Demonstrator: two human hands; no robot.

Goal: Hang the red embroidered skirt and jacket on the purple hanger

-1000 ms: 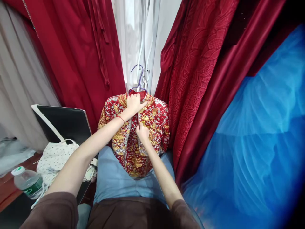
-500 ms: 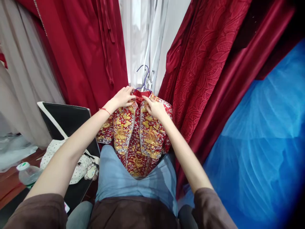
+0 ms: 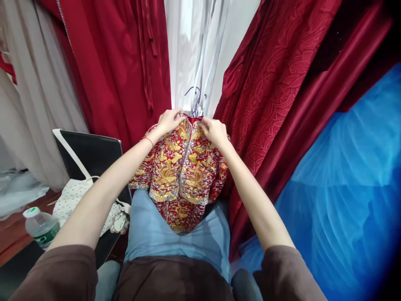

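A red jacket [image 3: 171, 167] with dense gold and silver embroidery hangs upright on a thin purple hanger [image 3: 198, 98], its two front edges meeting down the middle. My left hand [image 3: 171, 121], a red string round its wrist, pinches the jacket at the left side of the collar. On the other side of the neck opening, my right hand [image 3: 215, 130] grips the jacket at the right collar and shoulder, fingers curled. Below the jacket hem shows more red embroidered cloth [image 3: 180, 215], resting between my knees. The fingertips partly hide the collar.
Dark red garments [image 3: 119, 62] hang at the left, a patterned red one [image 3: 275, 92] at the right. Beyond it spreads a blue tulle skirt [image 3: 341, 200]. A black chair [image 3: 90, 152] holds a dotted white bag [image 3: 70, 196]; a plastic bottle [image 3: 40, 225] stands nearby. White hangers [image 3: 205, 102] hang behind.
The jacket's two front panels have come together over the inner red cloth. My right hand has moved slightly right and closed on the collar; my left hand has shifted right and up.
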